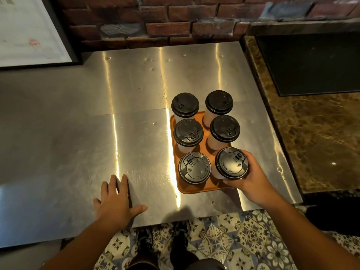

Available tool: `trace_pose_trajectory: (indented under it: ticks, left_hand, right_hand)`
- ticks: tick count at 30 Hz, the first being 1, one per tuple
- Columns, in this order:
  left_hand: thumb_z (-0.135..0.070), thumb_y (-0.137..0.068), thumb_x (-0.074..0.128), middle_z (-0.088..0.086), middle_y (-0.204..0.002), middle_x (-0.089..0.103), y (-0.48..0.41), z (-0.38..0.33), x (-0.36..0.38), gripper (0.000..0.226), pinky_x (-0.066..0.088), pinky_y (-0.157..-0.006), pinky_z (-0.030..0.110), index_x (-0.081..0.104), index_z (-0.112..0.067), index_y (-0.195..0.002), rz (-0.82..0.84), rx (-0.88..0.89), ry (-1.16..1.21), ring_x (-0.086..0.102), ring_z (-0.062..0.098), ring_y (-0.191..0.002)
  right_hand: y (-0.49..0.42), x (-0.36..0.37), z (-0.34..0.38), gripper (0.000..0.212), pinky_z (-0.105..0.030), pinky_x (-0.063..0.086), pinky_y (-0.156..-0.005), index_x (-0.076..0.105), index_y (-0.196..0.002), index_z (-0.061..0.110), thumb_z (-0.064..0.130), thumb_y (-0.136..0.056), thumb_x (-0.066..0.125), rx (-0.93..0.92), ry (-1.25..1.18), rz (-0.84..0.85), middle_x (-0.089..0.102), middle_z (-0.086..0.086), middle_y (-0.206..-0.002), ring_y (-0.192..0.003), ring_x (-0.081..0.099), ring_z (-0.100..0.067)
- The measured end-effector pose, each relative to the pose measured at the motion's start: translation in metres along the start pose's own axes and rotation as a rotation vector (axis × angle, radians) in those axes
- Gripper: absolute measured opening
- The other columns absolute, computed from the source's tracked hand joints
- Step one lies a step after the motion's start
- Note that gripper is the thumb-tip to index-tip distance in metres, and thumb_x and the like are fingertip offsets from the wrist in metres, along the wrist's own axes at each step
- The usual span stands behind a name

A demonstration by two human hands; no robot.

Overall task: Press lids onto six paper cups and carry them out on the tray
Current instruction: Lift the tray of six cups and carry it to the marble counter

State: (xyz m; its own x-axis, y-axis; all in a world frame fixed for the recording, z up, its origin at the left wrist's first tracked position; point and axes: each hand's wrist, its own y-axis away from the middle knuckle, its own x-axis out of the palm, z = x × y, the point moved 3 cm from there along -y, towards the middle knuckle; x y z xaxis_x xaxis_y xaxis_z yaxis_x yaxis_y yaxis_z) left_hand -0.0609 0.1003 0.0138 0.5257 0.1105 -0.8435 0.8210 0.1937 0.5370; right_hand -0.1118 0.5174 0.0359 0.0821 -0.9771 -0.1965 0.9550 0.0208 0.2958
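Gripping the lidded cup (231, 163) at the near right corner of the orange tray (174, 152), the right hand (251, 178) curls round its wall, while the left hand (115, 201) lies flat and released on the table (58, 152), the tray off to its right. All six carry black lids (185, 104), so lidding appears finished or at final check. The next move calls for both hands on the tray edges and a level lift.

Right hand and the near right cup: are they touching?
Touching. The head view shows the right hand gripping the near right cup, thumb and fingers curled round it with no gap.
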Motion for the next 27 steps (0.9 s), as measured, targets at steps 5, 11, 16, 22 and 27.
trace_pose_trajectory:
  ticks: [5,11,16,22,27]
  left_hand:
    - [-0.102,-0.068,0.055,0.009,-0.178,0.003,-0.001,-0.001,-0.005,0.137,0.031,-0.123,0.064,0.003,-0.029,-0.171,-0.001,0.007,0.023,0.008,0.039,-0.162]
    - [-0.067,-0.097,0.061,0.003,-0.153,0.055,-0.029,-0.026,-0.042,0.063,0.048,-0.112,0.054,0.059,-0.03,-0.148,-0.129,0.135,0.191,0.051,0.029,-0.137]
    - [-0.037,-0.106,0.067,0.001,-0.126,0.077,-0.08,-0.082,-0.088,0.035,0.057,-0.1,0.036,0.071,-0.021,-0.137,-0.157,0.268,0.421,0.071,0.019,-0.104]
    - [-0.029,-0.106,0.069,0.005,-0.126,0.076,-0.138,-0.139,-0.138,0.034,0.059,-0.1,0.041,0.07,-0.017,-0.138,-0.172,0.333,0.5,0.071,0.024,-0.108]
    - [-0.024,-0.112,0.059,0.008,-0.138,0.071,-0.171,-0.17,-0.151,0.037,0.05,-0.095,0.034,0.063,-0.019,-0.148,-0.116,0.361,0.418,0.068,0.031,-0.121]
  right_hand:
    - [0.014,0.006,-0.007,0.095,-0.02,0.06,-0.09,0.052,-0.135,0.054,0.026,-0.057,0.099,0.155,0.001,-0.03,0.069,0.02,-0.131,-0.12,0.068,-0.001]
    - [0.06,0.034,-0.042,0.033,-0.047,0.065,-0.079,0.068,-0.111,0.031,0.008,-0.091,0.078,0.56,-0.142,-0.388,0.078,-0.003,-0.11,-0.102,0.075,-0.03]
    - [0.079,0.082,-0.044,0.015,-0.054,0.065,-0.087,0.073,-0.102,-0.007,0.001,-0.09,0.074,0.759,-0.522,-0.427,0.078,-0.031,-0.095,-0.094,0.076,-0.045]
    - [0.065,0.111,-0.031,0.018,-0.04,0.066,-0.072,0.07,-0.11,-0.008,0.005,-0.097,0.073,0.881,-0.737,-0.446,0.078,-0.031,-0.102,-0.088,0.077,-0.036]
    - [0.056,0.117,-0.031,0.023,-0.037,0.067,-0.069,0.074,-0.113,0.0,0.013,-0.094,0.08,0.886,-0.768,-0.468,0.083,-0.019,-0.097,-0.096,0.08,-0.034]
